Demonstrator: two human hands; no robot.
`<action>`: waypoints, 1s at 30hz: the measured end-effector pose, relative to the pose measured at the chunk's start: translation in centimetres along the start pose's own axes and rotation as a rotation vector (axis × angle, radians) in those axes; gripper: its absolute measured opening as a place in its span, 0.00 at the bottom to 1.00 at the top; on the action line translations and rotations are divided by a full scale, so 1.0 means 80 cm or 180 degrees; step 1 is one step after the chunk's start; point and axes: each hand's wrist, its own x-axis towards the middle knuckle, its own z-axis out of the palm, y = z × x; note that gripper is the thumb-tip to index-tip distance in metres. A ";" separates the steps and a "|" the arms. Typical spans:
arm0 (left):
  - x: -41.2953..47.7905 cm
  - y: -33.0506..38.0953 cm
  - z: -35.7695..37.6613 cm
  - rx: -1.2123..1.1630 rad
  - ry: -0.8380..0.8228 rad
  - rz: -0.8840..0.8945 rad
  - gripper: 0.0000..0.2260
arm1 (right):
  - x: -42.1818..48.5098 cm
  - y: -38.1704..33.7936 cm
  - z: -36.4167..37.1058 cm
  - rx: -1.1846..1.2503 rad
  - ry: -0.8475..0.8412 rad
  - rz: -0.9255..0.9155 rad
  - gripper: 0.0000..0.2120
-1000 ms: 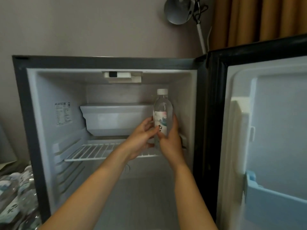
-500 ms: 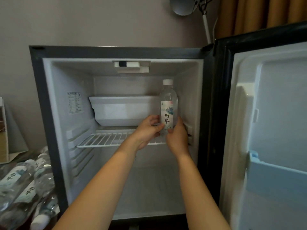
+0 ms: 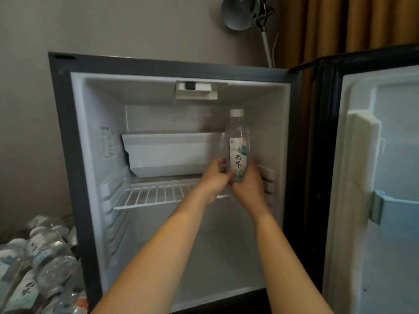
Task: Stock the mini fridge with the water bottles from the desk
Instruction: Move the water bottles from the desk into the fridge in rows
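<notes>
A clear water bottle [image 3: 238, 141] with a white cap and a printed label stands upright at the right end of the wire shelf [image 3: 156, 197] inside the open mini fridge [image 3: 65, 137]. My left hand [image 3: 214, 180] grips its lower part from the left. My right hand [image 3: 250, 185] holds it from the right and below. The bottle's base is hidden behind my fingers. Several more water bottles [image 3: 38, 264] lie in a wrapped pack at the lower left, outside the fridge.
A white freezer tray [image 3: 167, 152] sits above the shelf at the back. The fridge door [image 3: 374, 177] stands open on the right with a pale blue door bin [image 3: 399, 216]. A lamp [image 3: 242, 12] and brown curtains [image 3: 340, 23] are behind the fridge.
The bottle and both hands have stayed at the shelf's right end. The camera has shifted, so more of the bottle pack shows at the lower left.
</notes>
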 end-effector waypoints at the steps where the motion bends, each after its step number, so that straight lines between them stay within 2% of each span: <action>1: 0.000 -0.001 0.000 0.0043 0.0094 0.0043 0.12 | -0.002 -0.001 0.001 -0.0117 0.0039 0.0014 0.33; 3: -0.002 -0.002 -0.001 0.0105 0.0212 0.0136 0.11 | -0.007 -0.009 0.001 -0.0317 0.0147 0.0104 0.35; 7: -0.012 0.002 -0.008 0.0086 -0.0017 0.0196 0.22 | -0.006 -0.009 0.007 -0.0283 0.0341 0.0084 0.35; 9: -0.021 0.006 -0.013 0.0208 -0.0101 0.0228 0.23 | -0.007 -0.010 0.010 -0.0352 0.0399 0.0140 0.31; 13: -0.038 0.004 -0.025 0.0444 0.0053 0.0278 0.19 | -0.013 -0.013 0.012 -0.0860 0.0519 0.0269 0.19; 15: -0.052 0.002 -0.036 0.0573 0.0089 0.0370 0.18 | -0.014 -0.015 0.012 -0.1068 0.0551 0.0313 0.17; 23: -0.104 -0.006 -0.080 0.0862 0.0316 0.0474 0.16 | -0.015 -0.018 0.008 -0.0990 0.0432 0.0350 0.22; 30: -0.112 0.006 -0.117 0.0580 0.1029 0.0030 0.16 | -0.012 -0.023 0.000 -0.0879 0.0168 0.0280 0.21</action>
